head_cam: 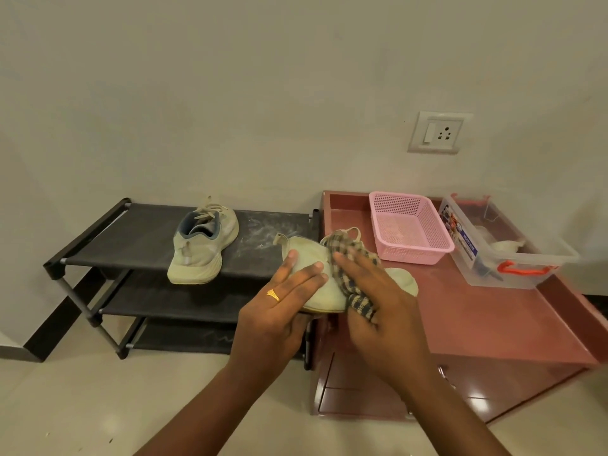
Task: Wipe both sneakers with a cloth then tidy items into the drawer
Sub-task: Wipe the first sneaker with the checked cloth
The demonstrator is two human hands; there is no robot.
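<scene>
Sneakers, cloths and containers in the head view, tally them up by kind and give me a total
Sneakers: 2, one on the black rack, one held in the left hand
Cloths: 1, checked cloth under the right hand
Containers: 2, pink basket and clear plastic box
Total: 5

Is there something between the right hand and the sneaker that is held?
Yes. The checked cloth lies between the right hand and the held sneaker. The left hand grips that sneaker directly, with nothing visible between.

Sneaker point(202, 245) on rack point(138, 238), basket point(409, 227) rightward
</scene>
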